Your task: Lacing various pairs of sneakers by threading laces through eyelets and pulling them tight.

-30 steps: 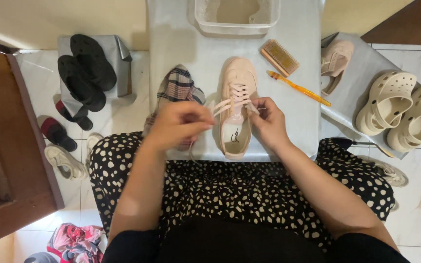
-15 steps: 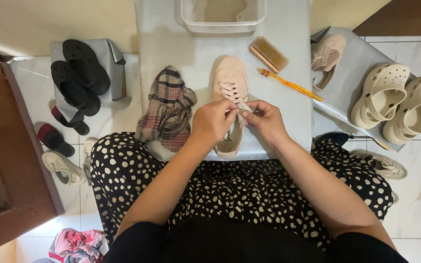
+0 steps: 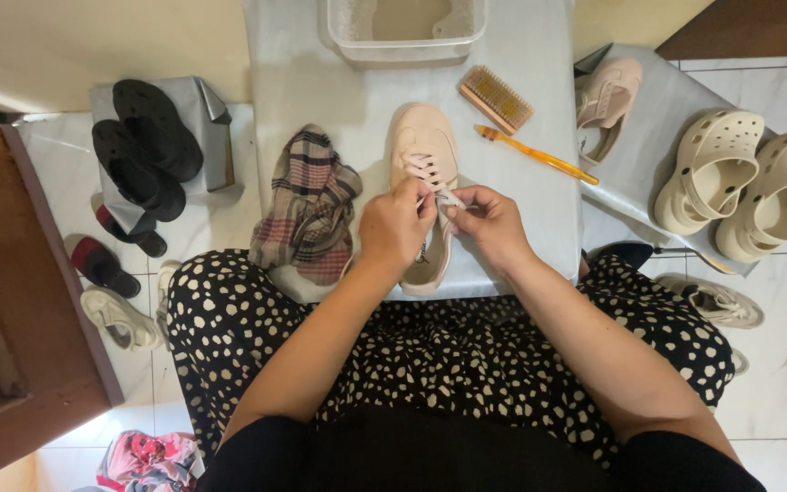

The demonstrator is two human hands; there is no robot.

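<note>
Both hands meet over the pink sneaker [image 3: 423,150] at the table's [image 3: 539,55] near edge: left hand [image 3: 397,223] and right hand [image 3: 492,221] each pinch the white lace [image 3: 432,173] (fingertips almost touching). Since half a second ago they sit slightly lower on the shoe. A plaid cloth [image 3: 307,205] lies left; brush [image 3: 496,98] and orange toothbrush [image 3: 539,157] right.

Bright, even indoor light, soft shadows, sharp focus, slight wide-angle bending at the edges.
</note>
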